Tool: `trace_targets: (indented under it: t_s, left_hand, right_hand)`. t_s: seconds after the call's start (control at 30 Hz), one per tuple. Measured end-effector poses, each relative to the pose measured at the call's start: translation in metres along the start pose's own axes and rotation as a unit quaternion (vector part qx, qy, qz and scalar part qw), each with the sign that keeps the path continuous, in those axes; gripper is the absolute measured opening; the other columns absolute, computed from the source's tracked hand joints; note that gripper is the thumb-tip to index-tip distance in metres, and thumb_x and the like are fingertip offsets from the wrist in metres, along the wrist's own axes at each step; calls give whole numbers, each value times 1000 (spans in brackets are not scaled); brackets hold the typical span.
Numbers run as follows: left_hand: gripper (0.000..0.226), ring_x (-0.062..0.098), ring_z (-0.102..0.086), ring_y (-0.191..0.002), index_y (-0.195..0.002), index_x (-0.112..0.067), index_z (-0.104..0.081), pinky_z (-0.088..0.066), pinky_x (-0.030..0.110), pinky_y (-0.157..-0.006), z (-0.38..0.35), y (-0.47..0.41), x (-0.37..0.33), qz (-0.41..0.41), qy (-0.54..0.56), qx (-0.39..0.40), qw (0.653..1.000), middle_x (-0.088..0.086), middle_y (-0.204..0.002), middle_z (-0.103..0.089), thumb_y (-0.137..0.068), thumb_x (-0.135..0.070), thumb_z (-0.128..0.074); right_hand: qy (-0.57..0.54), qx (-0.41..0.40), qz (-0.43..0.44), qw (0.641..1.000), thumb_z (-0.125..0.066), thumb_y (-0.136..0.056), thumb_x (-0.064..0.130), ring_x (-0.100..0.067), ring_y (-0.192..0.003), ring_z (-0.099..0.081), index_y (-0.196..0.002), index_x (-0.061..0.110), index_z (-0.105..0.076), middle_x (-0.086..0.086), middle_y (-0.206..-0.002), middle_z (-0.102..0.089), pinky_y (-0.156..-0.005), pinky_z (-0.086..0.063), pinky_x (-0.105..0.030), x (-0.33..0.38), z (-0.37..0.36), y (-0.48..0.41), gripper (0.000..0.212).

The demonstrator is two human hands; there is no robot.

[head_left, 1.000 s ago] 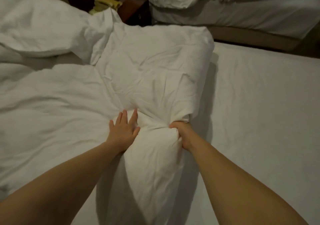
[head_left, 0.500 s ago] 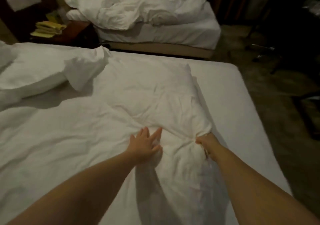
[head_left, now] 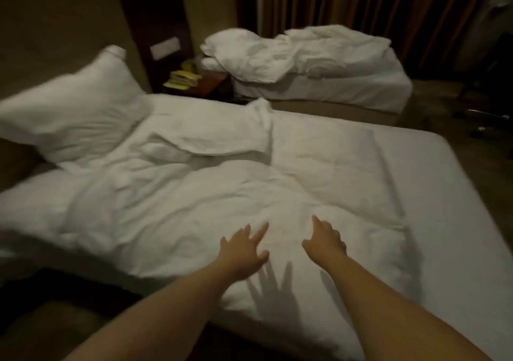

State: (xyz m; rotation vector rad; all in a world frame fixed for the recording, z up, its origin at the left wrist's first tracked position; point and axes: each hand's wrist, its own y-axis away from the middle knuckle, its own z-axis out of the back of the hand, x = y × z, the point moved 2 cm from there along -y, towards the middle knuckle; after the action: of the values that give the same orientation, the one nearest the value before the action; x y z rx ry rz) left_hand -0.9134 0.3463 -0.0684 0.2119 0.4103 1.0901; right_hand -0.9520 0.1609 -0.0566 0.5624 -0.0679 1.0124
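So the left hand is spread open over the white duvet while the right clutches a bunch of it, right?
Not quite: in the head view the right hand clutches nothing; it is open too, like the left hand, over the white duvet.

Blurred by motion, worst at the pillow (head_left: 72, 116) on the left and the left folds of the duvet (head_left: 194, 199). Cannot tell whether the left grip (head_left: 244, 249) or the right grip (head_left: 323, 240) touches the duvet or hangs just above it. Outer fingers of the right grip hidden behind its back. Forearms cut off by the lower edge, bed (head_left: 458, 222) by the right and lower edges. Yellow stack (head_left: 181, 79) on the nightstand (head_left: 209, 84) too small to name.
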Motion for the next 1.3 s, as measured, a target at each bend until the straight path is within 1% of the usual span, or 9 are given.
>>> trace_targets:
  t_s: [0.1,0.23,0.4,0.53,0.6,0.73,0.93,1.13,1.3]
  left_hand:
    - [66,28,-13,-145,-148,-44,7,-10,54,-115,10,66,56,62,31,-10,998,5,-160,-5,-97,-51,-33]
    - [63,28,-16,-144,-150,-39,-1,-13,53,-114,30,117,110,98,16,-46,994,6,-159,-10,-97,-47,-35]
    - [56,27,-31,-136,-150,-30,-20,-25,46,-108,57,145,149,122,-15,-100,987,6,-154,-26,-96,-38,-36]
    - [53,29,-34,-133,-146,-27,-25,-28,44,-107,74,149,185,195,27,-145,970,7,-157,-13,-96,-34,-39]
    - [54,29,-35,-133,-147,-27,-22,-28,44,-107,79,147,205,237,47,-151,959,8,-158,-10,-96,-34,-39]
    - [55,30,-34,-132,-146,-27,-21,-31,44,-103,94,140,245,305,60,-147,939,8,-156,-13,-95,-35,-39]
    - [57,29,-32,-133,-147,-29,-19,-32,45,-104,103,123,308,361,99,-152,915,5,-154,-17,-94,-34,-40]
    - [65,28,-32,-134,-150,-29,-12,-31,44,-105,100,71,404,366,137,-145,909,5,-154,-19,-94,-44,-41]
    - [80,29,-25,-139,-151,-29,-5,-27,45,-109,108,-6,518,316,135,-83,935,7,-156,-15,-90,-59,-46]
  right_hand:
    - [8,18,94,995,-46,-95,31,-29,-137,-29,-153,23,-10,-5,-156,-20,-106,-33,-40,93,-36,46,69]
    - [24,-19,186,982,-49,-95,32,-28,-136,-32,-152,25,-15,-4,-155,-26,-106,-34,-40,178,-53,96,66]
    - [80,-16,217,973,-45,-97,31,-30,-134,-34,-151,22,-19,-7,-151,-31,-105,-33,-41,228,-59,114,60]
    - [102,2,243,965,-42,-97,28,-29,-133,-36,-149,22,-22,-6,-150,-33,-105,-34,-40,262,-70,99,56]
    - [98,20,251,963,-40,-96,25,-28,-133,-35,-150,23,-21,-6,-150,-33,-105,-34,-39,279,-77,87,58]
    - [107,61,278,953,-39,-95,25,-27,-132,-35,-151,23,-17,-4,-149,-32,-102,-35,-38,319,-92,61,60]
    - [145,97,329,928,-42,-95,29,-26,-131,-36,-150,23,-18,-4,-147,-32,-103,-35,-37,388,-121,32,61]
    - [177,104,344,917,-43,-94,25,-28,-129,-37,-147,22,-24,-5,-144,-35,-101,-35,-38,472,-159,-25,57]
    - [193,66,305,930,-44,-94,22,-28,-129,-37,-147,21,-22,-5,-144,-34,-102,-34,-39,563,-191,-105,58]
